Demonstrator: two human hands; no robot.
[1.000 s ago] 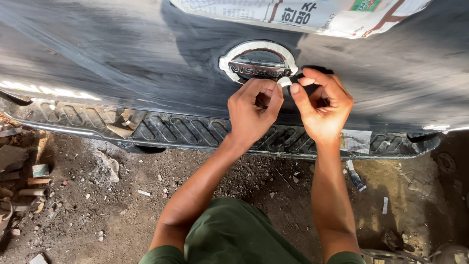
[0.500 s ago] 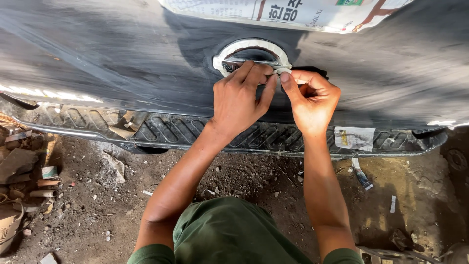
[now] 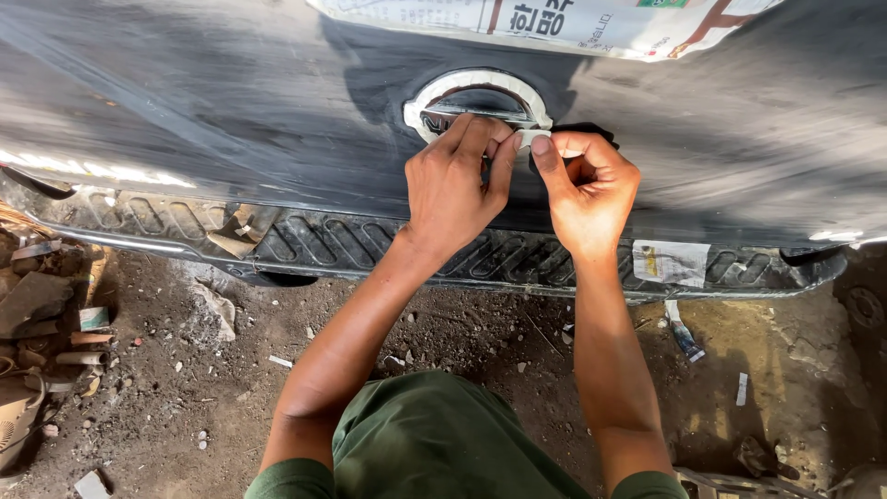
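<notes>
Thin strip of pale masking tape [image 3: 530, 139] sits at the lower right edge of the taped-over oval door-handle recess [image 3: 478, 103] on the dark grey car door panel [image 3: 231, 111]. Judged light, limp and sticky on one side; likely tears or folds on itself, so best taken by its free end. Right hand [image 3: 587, 189]: thumb and forefinger pinched together on the tape. Left hand [image 3: 455, 185]: fingers close together, tips pressing the tape at the recess.

Both hands press pale tape [image 3: 532, 139] at a dark car door's handle [image 3: 476, 102]: left hand [image 3: 455, 185] fingers [image 3: 471, 139] on the handle, right hand [image 3: 587, 189] thumb [image 3: 545, 157] just beside them.
</notes>
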